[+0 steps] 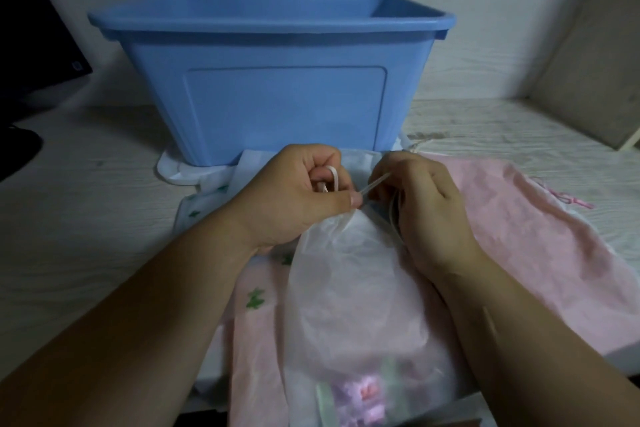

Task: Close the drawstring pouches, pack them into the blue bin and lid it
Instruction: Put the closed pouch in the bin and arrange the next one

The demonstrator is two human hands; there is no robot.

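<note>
A translucent white drawstring pouch (349,295) lies in front of me, its neck gathered tight at the top. My left hand (298,198) pinches one end of its white drawstring (375,183) with a loop over the fingers. My right hand (422,204) grips the other strands of that cord beside the neck. The blue bin (277,87) stands open just behind my hands. A pink pouch (540,246) lies flat to the right. Another pink pouch with green prints (256,315) lies under the white one. The bin's lid is out of sight.
A white cloth with green prints (207,198) pokes out from under the bin's front. A dark monitor (31,38) stands at far left. A beige board (588,80) leans at the right. White wood-grain tabletop (86,218) shows on the left.
</note>
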